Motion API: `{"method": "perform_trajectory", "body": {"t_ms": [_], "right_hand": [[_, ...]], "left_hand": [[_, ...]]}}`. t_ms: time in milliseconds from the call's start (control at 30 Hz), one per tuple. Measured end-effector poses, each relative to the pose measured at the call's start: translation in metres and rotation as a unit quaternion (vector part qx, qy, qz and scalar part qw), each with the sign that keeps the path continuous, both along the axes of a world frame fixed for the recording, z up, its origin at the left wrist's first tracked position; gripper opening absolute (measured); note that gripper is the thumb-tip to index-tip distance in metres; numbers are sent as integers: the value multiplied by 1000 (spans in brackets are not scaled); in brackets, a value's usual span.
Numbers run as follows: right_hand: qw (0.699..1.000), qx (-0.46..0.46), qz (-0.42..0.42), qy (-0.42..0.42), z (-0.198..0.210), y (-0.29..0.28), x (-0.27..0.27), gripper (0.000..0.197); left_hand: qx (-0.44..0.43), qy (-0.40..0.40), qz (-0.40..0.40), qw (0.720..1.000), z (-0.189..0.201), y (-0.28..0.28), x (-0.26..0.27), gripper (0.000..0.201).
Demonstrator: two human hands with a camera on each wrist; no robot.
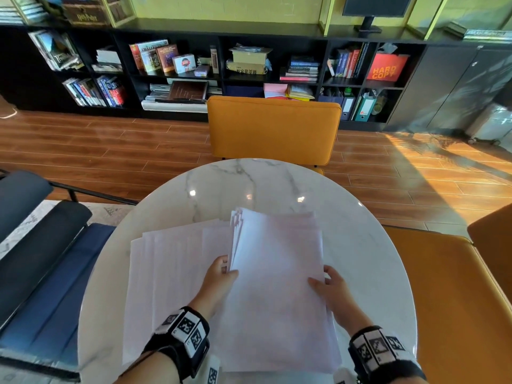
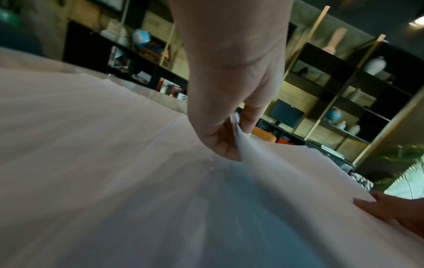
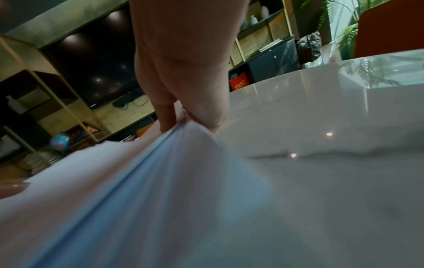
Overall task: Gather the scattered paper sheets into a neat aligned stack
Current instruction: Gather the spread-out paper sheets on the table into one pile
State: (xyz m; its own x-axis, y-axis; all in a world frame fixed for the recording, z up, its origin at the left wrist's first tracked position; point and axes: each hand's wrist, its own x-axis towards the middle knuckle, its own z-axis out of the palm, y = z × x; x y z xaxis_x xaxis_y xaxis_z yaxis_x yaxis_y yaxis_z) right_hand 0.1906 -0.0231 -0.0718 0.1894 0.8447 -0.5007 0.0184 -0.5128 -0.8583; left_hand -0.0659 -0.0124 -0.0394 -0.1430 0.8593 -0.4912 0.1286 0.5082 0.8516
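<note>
A bundle of white paper sheets (image 1: 277,286) lies toward the right of the round marble table (image 1: 263,181), its far corners still fanned. My left hand (image 1: 221,275) pinches the bundle's left edge (image 2: 238,143), thumb on top. My right hand (image 1: 329,286) grips the right edge (image 3: 183,130), thumb on top and fingers beneath. More loose sheets (image 1: 171,273) spread out flat on the table to the left, partly under the bundle.
An orange chair (image 1: 273,128) stands at the table's far side and another orange seat (image 1: 457,300) at the right. A dark blue chair (image 1: 41,259) is on the left. Black bookshelves (image 1: 249,65) line the far wall.
</note>
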Motion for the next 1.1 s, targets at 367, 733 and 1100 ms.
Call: {"method": "perform_trajectory", "body": {"t_ms": [367,733,1100], "right_hand": [[993,-11,24,-119,-11,1,-9,46],[956,-4,138,-260,-8,4,-29,42],[850,-31,323,-416,-1,-2,-60,52]], "left_hand": [[-112,181,163,963,-16,-14,-52,59],[-103,197,37,974,-17,-7,-45,44],[10,68,30,997,-21,-12,-42,23]]}}
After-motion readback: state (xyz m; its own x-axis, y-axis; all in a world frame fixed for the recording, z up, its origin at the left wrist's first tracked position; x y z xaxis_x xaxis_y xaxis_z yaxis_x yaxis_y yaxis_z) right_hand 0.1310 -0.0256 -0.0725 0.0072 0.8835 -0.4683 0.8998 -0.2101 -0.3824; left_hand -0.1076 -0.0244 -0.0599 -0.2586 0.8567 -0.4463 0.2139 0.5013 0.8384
